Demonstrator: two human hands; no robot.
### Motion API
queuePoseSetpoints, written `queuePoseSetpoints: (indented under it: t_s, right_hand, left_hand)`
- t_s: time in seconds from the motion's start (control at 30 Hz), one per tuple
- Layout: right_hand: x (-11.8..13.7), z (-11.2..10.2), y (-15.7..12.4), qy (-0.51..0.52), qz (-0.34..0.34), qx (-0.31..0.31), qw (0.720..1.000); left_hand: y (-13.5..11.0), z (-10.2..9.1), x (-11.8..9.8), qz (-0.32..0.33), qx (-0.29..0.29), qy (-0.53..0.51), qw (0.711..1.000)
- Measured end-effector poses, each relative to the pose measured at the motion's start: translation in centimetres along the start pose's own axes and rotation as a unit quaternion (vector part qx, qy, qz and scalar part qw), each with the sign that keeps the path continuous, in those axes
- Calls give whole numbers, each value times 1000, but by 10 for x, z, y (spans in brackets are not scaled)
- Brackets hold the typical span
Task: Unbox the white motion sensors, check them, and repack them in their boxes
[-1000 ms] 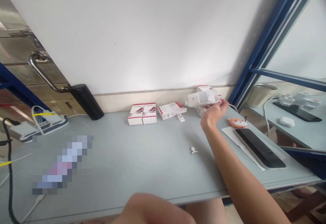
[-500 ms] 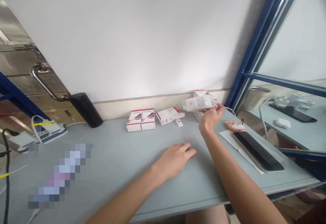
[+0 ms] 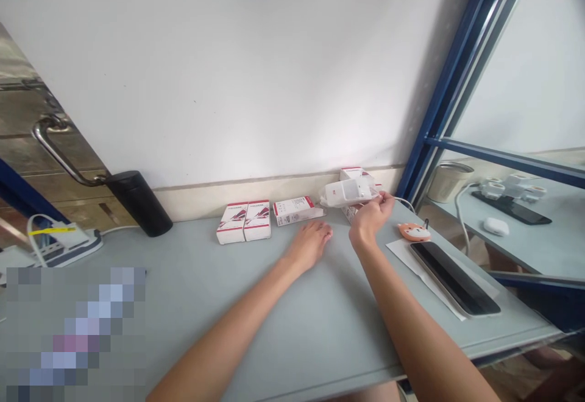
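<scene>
Device (image 3: 346,191), white, rectangular, lies left of right hand (image 3: 372,213) pinching its clear plastic bag (image 3: 372,187); left hand (image 3: 309,245) grip unclear.

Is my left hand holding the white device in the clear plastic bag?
No, the right hand grips the bagged white device, while the left hand is apart from it.
</scene>
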State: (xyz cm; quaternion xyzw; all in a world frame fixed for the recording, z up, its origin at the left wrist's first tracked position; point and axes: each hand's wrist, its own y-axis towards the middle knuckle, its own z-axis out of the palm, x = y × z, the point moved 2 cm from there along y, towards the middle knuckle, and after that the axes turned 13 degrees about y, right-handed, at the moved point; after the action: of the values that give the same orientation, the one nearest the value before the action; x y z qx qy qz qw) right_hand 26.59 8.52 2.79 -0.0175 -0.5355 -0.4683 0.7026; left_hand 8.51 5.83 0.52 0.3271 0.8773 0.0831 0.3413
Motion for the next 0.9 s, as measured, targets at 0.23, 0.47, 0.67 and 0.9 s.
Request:
queuePoseSetpoints:
  t_s: [0.23,0.47,0.67,0.9]
  right_hand:
    - [4,4,-6,16,11,-119,993]
    - [16,14,-13,21,16,-44,999]
    - [24,39,-45,71,159,131,976]
    - [45,55,-73,85,166,244,952]
  left_hand:
    - [-11,6,-35,30,25,-27,999]
    - [-33,-44,-29,-157,-169,-122,965]
    - [-65,-57,-8,-376,-62,-510,771]
    - [-79,-55,5,-349,-76,-617,701]
